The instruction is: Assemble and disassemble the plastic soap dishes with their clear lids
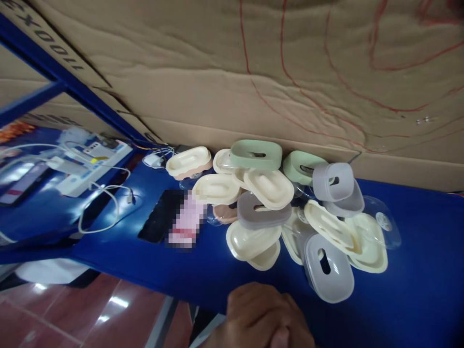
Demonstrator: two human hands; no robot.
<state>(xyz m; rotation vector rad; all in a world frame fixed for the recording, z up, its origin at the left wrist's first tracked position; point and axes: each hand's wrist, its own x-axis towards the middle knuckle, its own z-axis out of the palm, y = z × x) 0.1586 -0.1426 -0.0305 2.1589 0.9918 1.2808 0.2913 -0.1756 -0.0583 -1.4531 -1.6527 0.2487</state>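
Note:
At the bottom edge my left hand (250, 311) and my right hand (295, 316) are drawn together, fingers folded, partly cut off by the frame; nothing shows in them. Just beyond them on the blue table (145, 270) lies a loose pile of oval plastic parts. Nearest is a grey oval cover with a slot (344, 278). A cream lid (250, 241), another cream tray (270, 186) and a grey slotted piece (264, 217) overlap in the middle. Behind stand a green slotted cover (239, 157) and a second green cover (295, 171). A clear plastic piece (393, 237) lies at the right.
A dark phone (157, 222) lies left of the pile beside a pixelated pink patch (186, 227). Farther left are a power strip (81, 176) and a white cable (118, 205). Cardboard (181, 87) with red lines stands along the back. A blue metal frame (90, 106) crosses the left.

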